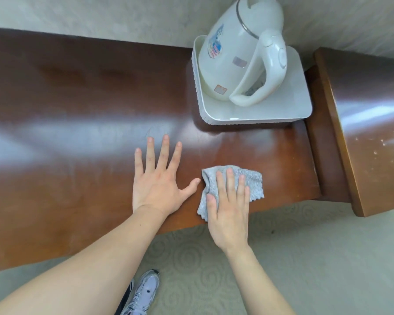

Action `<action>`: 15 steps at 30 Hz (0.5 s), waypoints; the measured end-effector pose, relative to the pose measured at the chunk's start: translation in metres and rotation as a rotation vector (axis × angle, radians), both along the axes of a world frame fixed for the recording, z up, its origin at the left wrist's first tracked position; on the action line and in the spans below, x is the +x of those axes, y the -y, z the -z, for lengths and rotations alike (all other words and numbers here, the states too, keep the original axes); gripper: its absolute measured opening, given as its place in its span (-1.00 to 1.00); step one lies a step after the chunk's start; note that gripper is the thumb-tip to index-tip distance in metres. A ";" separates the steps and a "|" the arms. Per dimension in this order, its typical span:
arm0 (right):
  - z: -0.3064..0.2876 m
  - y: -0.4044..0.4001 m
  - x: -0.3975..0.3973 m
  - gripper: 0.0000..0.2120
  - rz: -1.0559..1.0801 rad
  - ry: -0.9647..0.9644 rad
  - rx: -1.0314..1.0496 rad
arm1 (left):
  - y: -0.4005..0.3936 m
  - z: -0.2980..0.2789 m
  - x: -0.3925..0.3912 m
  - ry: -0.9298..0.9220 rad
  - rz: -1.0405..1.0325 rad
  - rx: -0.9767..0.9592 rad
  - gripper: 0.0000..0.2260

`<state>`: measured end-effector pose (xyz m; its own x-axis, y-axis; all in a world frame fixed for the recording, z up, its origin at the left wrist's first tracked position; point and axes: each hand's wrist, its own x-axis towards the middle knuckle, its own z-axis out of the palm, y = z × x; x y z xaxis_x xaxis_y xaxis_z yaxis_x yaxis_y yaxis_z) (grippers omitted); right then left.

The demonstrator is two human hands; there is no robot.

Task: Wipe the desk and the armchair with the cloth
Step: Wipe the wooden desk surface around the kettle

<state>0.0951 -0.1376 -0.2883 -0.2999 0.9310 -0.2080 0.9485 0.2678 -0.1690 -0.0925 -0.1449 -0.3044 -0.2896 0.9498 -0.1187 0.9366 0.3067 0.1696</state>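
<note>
A glossy brown wooden desk (77, 133) fills the view from left to right. My right hand (229, 210) lies flat on a crumpled grey cloth (251, 178), pressing it to the desk near the front edge, right of centre. My left hand (158, 176) rests palm down on the bare wood just left of the cloth, fingers spread, holding nothing. The thumb tip nearly touches the cloth. No armchair is in view.
A white kettle (239, 53) stands on a white tray (289, 108) at the desk's back right, beyond the cloth. A lower brown cabinet top (369, 123) adjoins the desk on the right. Patterned carpet (305, 258) and my shoe (143, 292) lie below the front edge.
</note>
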 end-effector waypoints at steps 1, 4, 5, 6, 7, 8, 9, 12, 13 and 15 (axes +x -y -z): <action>0.000 0.008 0.003 -0.46 -0.017 0.005 -0.013 | 0.000 0.000 0.000 0.008 0.001 -0.004 -0.16; 0.002 -0.009 0.012 -0.46 -0.090 0.033 -0.023 | 0.001 0.004 -0.001 0.023 0.002 0.005 -0.15; 0.002 -0.024 0.014 -0.45 -0.090 0.043 -0.017 | 0.001 0.005 -0.001 0.030 0.000 0.012 -0.15; 0.004 -0.042 0.014 -0.44 -0.061 0.051 -0.006 | 0.001 0.006 0.000 0.036 -0.003 0.020 -0.15; 0.005 -0.062 0.014 -0.43 0.005 0.056 0.002 | 0.001 0.007 0.000 0.040 -0.004 0.027 -0.15; 0.005 -0.080 0.013 -0.44 0.087 0.060 0.006 | 0.001 0.007 0.000 0.044 -0.003 0.033 -0.15; 0.004 -0.095 0.014 -0.45 0.163 0.055 0.006 | 0.002 0.007 0.001 0.049 -0.001 0.039 -0.15; 0.003 -0.096 0.001 -0.48 0.346 -0.065 0.058 | 0.002 0.007 -0.001 0.065 0.000 0.036 -0.14; 0.003 -0.082 -0.007 -0.49 0.397 -0.121 0.090 | 0.002 0.007 -0.002 0.071 0.002 0.030 -0.13; 0.001 -0.039 -0.022 -0.50 0.435 -0.205 0.107 | 0.003 0.005 -0.003 0.083 0.023 0.018 -0.13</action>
